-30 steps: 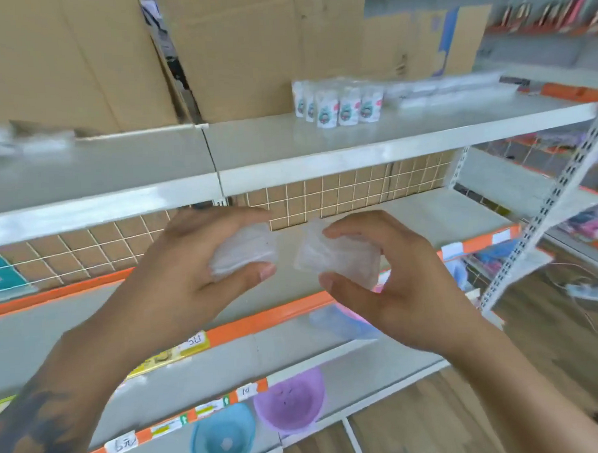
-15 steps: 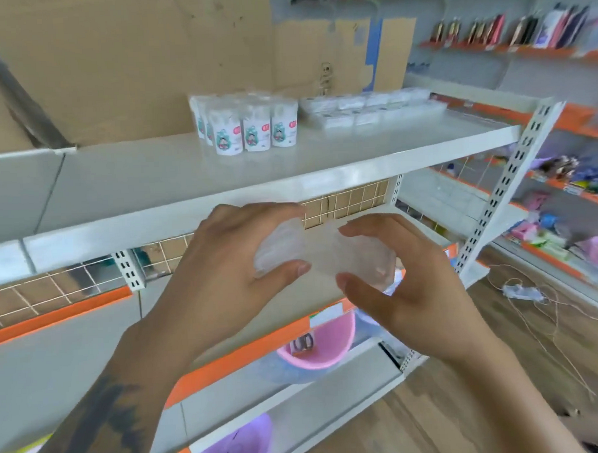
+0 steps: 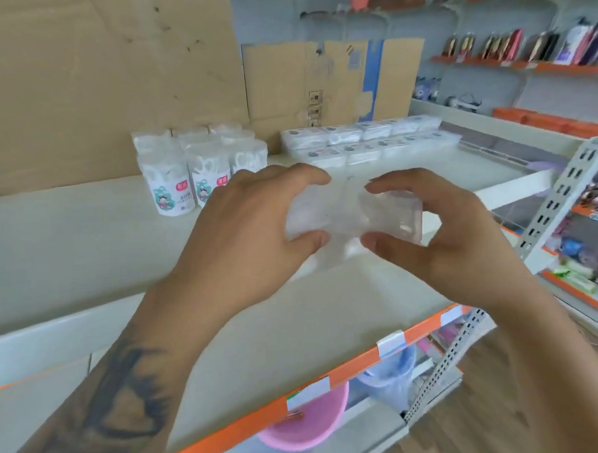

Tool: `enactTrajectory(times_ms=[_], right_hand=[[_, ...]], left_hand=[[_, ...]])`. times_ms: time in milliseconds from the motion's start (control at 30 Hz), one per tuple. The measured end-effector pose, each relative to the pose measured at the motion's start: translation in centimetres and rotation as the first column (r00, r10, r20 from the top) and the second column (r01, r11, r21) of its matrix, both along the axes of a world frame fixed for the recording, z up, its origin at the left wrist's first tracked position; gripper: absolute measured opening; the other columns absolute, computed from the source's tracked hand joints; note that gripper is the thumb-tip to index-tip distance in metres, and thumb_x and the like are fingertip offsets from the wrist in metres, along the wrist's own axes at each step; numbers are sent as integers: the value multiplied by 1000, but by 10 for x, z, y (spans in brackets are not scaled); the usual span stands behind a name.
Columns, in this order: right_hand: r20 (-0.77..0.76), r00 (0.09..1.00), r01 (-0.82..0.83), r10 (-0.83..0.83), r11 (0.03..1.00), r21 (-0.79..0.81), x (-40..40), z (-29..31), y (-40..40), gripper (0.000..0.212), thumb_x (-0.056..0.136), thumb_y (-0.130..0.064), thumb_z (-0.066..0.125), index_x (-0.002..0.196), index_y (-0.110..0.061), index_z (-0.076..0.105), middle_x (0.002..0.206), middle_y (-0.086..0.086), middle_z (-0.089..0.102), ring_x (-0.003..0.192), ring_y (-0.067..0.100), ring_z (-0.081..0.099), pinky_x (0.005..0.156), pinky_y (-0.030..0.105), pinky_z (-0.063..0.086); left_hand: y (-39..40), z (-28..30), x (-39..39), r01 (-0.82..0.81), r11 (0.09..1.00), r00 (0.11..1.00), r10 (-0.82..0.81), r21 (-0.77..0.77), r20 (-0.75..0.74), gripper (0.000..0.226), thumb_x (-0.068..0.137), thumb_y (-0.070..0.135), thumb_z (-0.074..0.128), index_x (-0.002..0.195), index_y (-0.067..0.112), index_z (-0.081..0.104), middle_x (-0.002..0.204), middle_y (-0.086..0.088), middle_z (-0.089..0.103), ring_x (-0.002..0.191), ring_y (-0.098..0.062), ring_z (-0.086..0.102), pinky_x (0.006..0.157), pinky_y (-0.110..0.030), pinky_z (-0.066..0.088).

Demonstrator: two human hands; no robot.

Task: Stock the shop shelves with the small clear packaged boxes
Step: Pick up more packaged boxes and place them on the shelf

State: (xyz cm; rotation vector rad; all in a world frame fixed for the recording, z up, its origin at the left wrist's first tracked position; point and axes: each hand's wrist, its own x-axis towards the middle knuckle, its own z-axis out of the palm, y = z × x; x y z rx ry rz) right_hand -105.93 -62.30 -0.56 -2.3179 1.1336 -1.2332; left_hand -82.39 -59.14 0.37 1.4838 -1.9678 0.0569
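Both hands are up over the top shelf (image 3: 86, 242). The left hand (image 3: 243, 235) pinches a clear box (image 3: 307, 215) between curled fingers above and thumb below; the right hand (image 3: 442, 233) grips a second clear box (image 3: 393, 212) the same way, and the two boxes meet in the middle, held above the shelf's front edge. Behind them sit rows of clear boxes (image 3: 365, 137) already on the shelf, with white tubs (image 3: 199, 162) to their left against cardboard (image 3: 106, 80). Below, an orange-edged shelf (image 3: 329, 327), a pink basin (image 3: 306, 424) under it.
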Motion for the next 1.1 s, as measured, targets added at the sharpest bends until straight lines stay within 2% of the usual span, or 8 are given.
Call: enactTrajectory(times_ms=[133, 333, 567, 767, 833, 900, 1000, 1100], right_hand=[[-53, 998, -12, 13, 1000, 19, -15, 12, -58, 43, 80, -35, 84, 117, -35, 65, 119, -24, 63, 112, -1, 58, 94, 15, 43], [-138, 980, -134, 140, 990, 51, -34, 24, -149, 43, 80, -38, 83, 118, -37, 64, 119, -25, 62, 111, -3, 54, 98, 17, 41], [-192, 934, -285, 302, 952, 110, -53, 44, -249, 47, 76, -42, 86, 117, -36, 64, 121, -19, 63, 111, 6, 57, 99, 28, 46], [-268, 866, -371, 423, 901, 224, -38, 72, -308, 48, 72, -50, 87, 112, -38, 65, 119, -20, 63, 106, 7, 61, 78, 24, 47], [-281, 851, -386, 443, 892, 237, -29, 80, -322, 48, 71, -51, 87, 111, -38, 65, 119, -18, 65, 111, 9, 60, 89, 28, 48], [-286, 847, -385, 449, 888, 253, -24, 87, -333, 46, 72, -51, 87, 110, -36, 66, 117, -17, 66, 111, 8, 61, 95, 29, 48], [-206, 850, -407, 486, 852, 331, -25, 88, -345, 40, 74, -44, 88, 105, -27, 70, 103, -10, 74, 94, 14, 70, 79, 28, 56], [-56, 838, -470, 543, 769, 433, -28, 82, -351, 35, 77, -41, 85, 100, -18, 74, 98, 6, 75, 89, 24, 72, 81, 39, 63]], left_hand=[[-36, 15, -20, -81, 993, 996, 77, 84, 42, 59, 87, 50, 76, 140, 48, 49, 139, 21, 55, 126, -15, 47, 94, -31, 38], [-78, 20, -58, -207, 958, 978, 201, 197, 53, 70, 86, 49, 77, 149, 42, 46, 148, 16, 51, 137, -12, 44, 109, -35, 40], [-133, 15, -97, -315, 892, 948, 312, 324, 65, 74, 81, 45, 83, 147, 38, 50, 145, 15, 55, 135, -11, 49, 111, -32, 40], [-153, 16, -102, -301, 837, 944, 328, 458, 20, 69, 79, 43, 85, 139, 49, 52, 133, 22, 58, 122, 2, 52, 97, -16, 39], [-156, 23, -98, -299, 806, 945, 324, 511, 42, 69, 77, 50, 84, 137, 54, 50, 129, 27, 56, 118, 9, 51, 91, -10, 39], [-165, 35, -94, -313, 815, 936, 350, 488, 17, 68, 75, 56, 83, 135, 54, 52, 127, 27, 58, 118, 4, 53, 89, -14, 42], [-194, 53, -91, -331, 890, 920, 378, 313, -101, 66, 70, 58, 85, 130, 51, 59, 122, 23, 63, 115, 2, 58, 92, -19, 46], [-223, 62, -81, -320, 935, 933, 339, 151, -122, 65, 73, 45, 89, 131, 44, 61, 120, 22, 65, 112, 1, 59, 88, -7, 42]])
